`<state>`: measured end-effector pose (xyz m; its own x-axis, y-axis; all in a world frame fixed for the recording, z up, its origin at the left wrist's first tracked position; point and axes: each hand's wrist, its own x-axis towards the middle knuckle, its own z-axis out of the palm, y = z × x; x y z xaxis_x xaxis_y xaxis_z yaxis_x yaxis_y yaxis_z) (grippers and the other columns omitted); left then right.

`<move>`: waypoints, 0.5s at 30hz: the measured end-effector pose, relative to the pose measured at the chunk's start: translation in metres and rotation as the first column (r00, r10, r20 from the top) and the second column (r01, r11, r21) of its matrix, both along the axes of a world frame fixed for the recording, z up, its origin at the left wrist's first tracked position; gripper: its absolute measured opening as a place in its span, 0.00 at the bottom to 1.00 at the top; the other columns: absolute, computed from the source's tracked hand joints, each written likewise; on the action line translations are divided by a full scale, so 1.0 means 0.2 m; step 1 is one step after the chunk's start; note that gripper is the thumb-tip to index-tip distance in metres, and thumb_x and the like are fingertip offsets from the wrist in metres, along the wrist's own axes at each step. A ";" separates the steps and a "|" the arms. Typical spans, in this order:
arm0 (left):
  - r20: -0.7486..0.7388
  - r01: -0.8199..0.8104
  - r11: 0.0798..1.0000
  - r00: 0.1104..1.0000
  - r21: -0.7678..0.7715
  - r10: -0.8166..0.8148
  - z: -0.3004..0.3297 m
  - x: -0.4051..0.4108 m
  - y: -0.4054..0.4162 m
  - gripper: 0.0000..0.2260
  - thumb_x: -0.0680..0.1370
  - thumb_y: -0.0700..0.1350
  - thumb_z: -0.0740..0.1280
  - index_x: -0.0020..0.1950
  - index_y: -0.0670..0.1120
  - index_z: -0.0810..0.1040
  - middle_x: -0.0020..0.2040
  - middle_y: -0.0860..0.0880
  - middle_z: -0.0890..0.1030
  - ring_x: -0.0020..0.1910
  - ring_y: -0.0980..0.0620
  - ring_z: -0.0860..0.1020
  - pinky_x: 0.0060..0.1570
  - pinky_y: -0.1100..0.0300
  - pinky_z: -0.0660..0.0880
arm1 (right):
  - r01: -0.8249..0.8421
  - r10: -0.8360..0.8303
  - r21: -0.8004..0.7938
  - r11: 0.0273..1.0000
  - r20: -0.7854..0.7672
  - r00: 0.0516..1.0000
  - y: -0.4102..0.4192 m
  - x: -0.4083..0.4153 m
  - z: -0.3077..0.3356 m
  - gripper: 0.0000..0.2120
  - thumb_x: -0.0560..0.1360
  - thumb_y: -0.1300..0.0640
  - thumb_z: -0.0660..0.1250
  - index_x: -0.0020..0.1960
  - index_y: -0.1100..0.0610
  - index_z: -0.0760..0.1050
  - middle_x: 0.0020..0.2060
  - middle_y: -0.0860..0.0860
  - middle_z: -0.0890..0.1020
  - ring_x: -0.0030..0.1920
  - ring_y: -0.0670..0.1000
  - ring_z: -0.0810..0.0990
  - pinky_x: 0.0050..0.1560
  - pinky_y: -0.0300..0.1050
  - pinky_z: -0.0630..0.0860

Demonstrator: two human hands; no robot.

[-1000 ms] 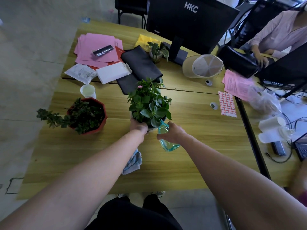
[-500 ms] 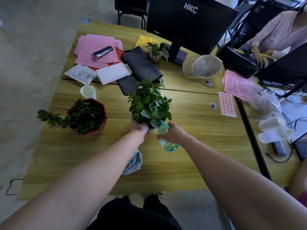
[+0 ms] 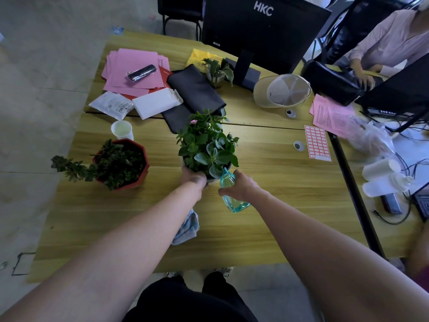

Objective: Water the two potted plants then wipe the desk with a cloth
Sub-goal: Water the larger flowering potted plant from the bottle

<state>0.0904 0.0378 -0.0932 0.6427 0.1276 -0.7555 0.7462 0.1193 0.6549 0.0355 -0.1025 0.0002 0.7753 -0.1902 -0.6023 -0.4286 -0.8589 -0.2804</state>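
- Office room with a wooden counter; on it lie pink papers, a dark pouch and a cap, and a monitor stands at the far side.
- Near the middle of the counter stands the flowering plant in a pale pot. The left hand grips this pot at its near rim, fingers curled on it.
- The right hand is wrapped round a blue-green bottle, which is tilted with its neck toward the leaves, just beside the pot.
- The second plant, in a red pot, stands to the left, well apart. I judge it is the next to be watered; I cannot tell if it is wet already.
- A blue cloth lies on the counter, partly under the left forearm, ready for the wiping.
- To do this step well, I think the neck should go under the leaves, to the soil, and the tilt should be small so water does not run over the rim.
- The left hand should hold the pot firmly, because it could tip.
- A cup of liquid stands near the red pot; care is needed when reaching there.
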 end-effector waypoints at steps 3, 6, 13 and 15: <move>0.006 -0.019 0.999 1.000 0.048 0.018 -0.20 0.04 -0.03 0.22 0.71 0.47 0.67 0.64 0.56 0.71 0.61 0.48 0.82 0.54 0.42 0.82 0.53 0.42 0.81 | 0.003 -0.003 0.004 1.000 0.006 1.000 0.00 0.00 0.00 0.37 0.67 0.41 0.76 0.68 0.56 0.66 0.57 0.56 0.77 0.51 0.57 0.76 0.47 0.49 0.75; -0.020 -0.089 0.996 0.996 0.016 0.089 -0.07 -0.02 -0.05 0.23 0.74 0.46 0.66 0.69 0.54 0.70 0.63 0.47 0.80 0.56 0.42 0.82 0.56 0.43 0.80 | -0.001 0.001 0.000 1.000 0.036 0.999 0.00 -0.02 0.00 0.35 0.68 0.42 0.76 0.67 0.56 0.66 0.57 0.56 0.77 0.49 0.56 0.76 0.44 0.47 0.73; -0.057 -0.181 0.979 0.983 -0.098 0.176 0.27 -0.24 -0.13 0.16 0.79 0.39 0.66 0.66 0.46 0.68 0.55 0.47 0.76 0.36 0.53 0.75 0.57 0.47 0.80 | 0.026 -0.032 0.034 0.999 0.179 0.983 -0.06 -0.09 -0.01 0.34 0.70 0.43 0.75 0.68 0.54 0.64 0.60 0.58 0.75 0.55 0.58 0.75 0.47 0.48 0.71; -0.061 -0.175 0.979 0.984 -0.108 0.169 0.29 -0.26 -0.18 0.19 0.78 0.37 0.67 0.69 0.43 0.70 0.61 0.45 0.77 0.38 0.55 0.75 0.57 0.48 0.80 | 0.020 -0.027 0.038 0.999 0.193 0.981 -0.09 -0.09 0.00 0.33 0.70 0.42 0.75 0.66 0.55 0.64 0.60 0.58 0.75 0.55 0.58 0.75 0.47 0.48 0.71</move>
<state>0.0391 0.0027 -0.0358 0.5786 0.1448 -0.8026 0.7404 0.3195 0.5914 0.0179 -0.1200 0.0005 0.8736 -0.1903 -0.4478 -0.3826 -0.8373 -0.3906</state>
